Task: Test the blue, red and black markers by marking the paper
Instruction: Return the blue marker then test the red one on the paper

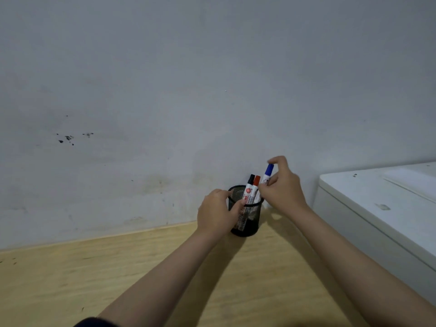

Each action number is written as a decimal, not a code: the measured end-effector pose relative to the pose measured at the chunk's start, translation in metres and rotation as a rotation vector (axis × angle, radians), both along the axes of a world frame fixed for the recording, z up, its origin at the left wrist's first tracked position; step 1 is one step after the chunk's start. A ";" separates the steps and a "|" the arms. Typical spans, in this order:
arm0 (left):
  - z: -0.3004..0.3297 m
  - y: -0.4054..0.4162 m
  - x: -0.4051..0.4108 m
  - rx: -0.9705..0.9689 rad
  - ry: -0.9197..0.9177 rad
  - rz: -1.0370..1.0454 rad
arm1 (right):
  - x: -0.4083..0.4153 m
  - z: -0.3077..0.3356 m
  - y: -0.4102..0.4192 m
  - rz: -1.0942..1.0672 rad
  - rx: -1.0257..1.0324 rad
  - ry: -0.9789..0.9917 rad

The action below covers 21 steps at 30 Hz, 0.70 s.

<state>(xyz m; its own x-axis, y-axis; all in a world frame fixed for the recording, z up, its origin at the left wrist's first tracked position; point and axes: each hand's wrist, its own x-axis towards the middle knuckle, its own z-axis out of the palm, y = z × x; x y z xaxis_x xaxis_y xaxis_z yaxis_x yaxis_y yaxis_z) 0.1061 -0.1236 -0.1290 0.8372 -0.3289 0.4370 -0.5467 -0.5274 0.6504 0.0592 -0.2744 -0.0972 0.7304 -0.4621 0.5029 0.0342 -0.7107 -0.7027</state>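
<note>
A black mesh pen cup [250,220] stands on the wooden table near the wall. My left hand [215,212] is wrapped around the cup's left side. Two markers stand upright inside it: one with a black cap [251,178] and one with a red cap [256,181]. My right hand [282,185] pinches the blue-capped marker [269,171], which sits higher than the other two at the cup's right rim. Its lower barrel is hidden behind my fingers. No paper is in view.
The wooden table [118,279] runs up to a grey, stained wall [188,90]. A white box-like appliance [382,208] stands at the right, close to my right forearm.
</note>
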 end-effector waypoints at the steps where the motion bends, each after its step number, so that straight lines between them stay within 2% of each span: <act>1: 0.000 -0.001 0.001 -0.014 -0.005 0.006 | 0.002 -0.005 -0.001 0.006 -0.002 0.049; 13: -0.002 0.000 0.007 -0.032 -0.011 0.009 | 0.037 -0.019 -0.008 -0.228 -0.150 0.235; 16: 0.001 0.001 0.006 -0.018 -0.016 0.013 | 0.037 -0.013 -0.003 -0.260 -0.152 0.194; 18: 0.001 0.001 0.004 0.007 -0.033 0.010 | 0.034 -0.007 0.001 -0.243 -0.139 0.160; 21: 0.000 0.004 0.003 0.058 -0.050 -0.020 | 0.020 0.005 0.010 -0.106 -0.075 0.105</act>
